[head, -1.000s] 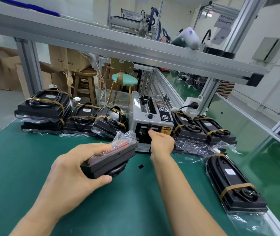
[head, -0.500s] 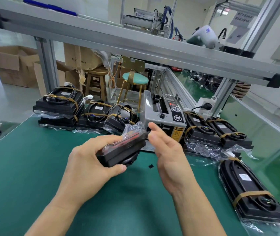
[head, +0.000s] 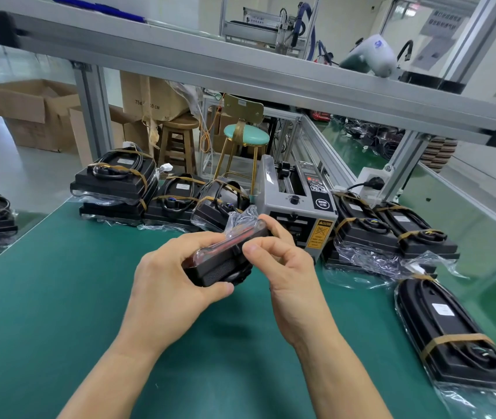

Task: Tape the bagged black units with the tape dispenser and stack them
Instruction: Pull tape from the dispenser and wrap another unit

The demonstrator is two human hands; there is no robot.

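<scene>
Held clear of the green bench mat (head: 59, 297), just in front of the tape dispenser (head: 296, 213), the bagged black unit (head: 219, 263) is gripped edge-on by the left hand (head: 174, 285), thumb beneath and fingers over the top. The right hand (head: 286, 267) pinches its upper edge, where loose bag film gathers. The body is judged rigid and fairly light, the film slippery and easily torn, so it is best held by the hard casing. Taped units (head: 120, 182) are stacked behind; others (head: 391, 234) lie right of the dispenser.
</scene>
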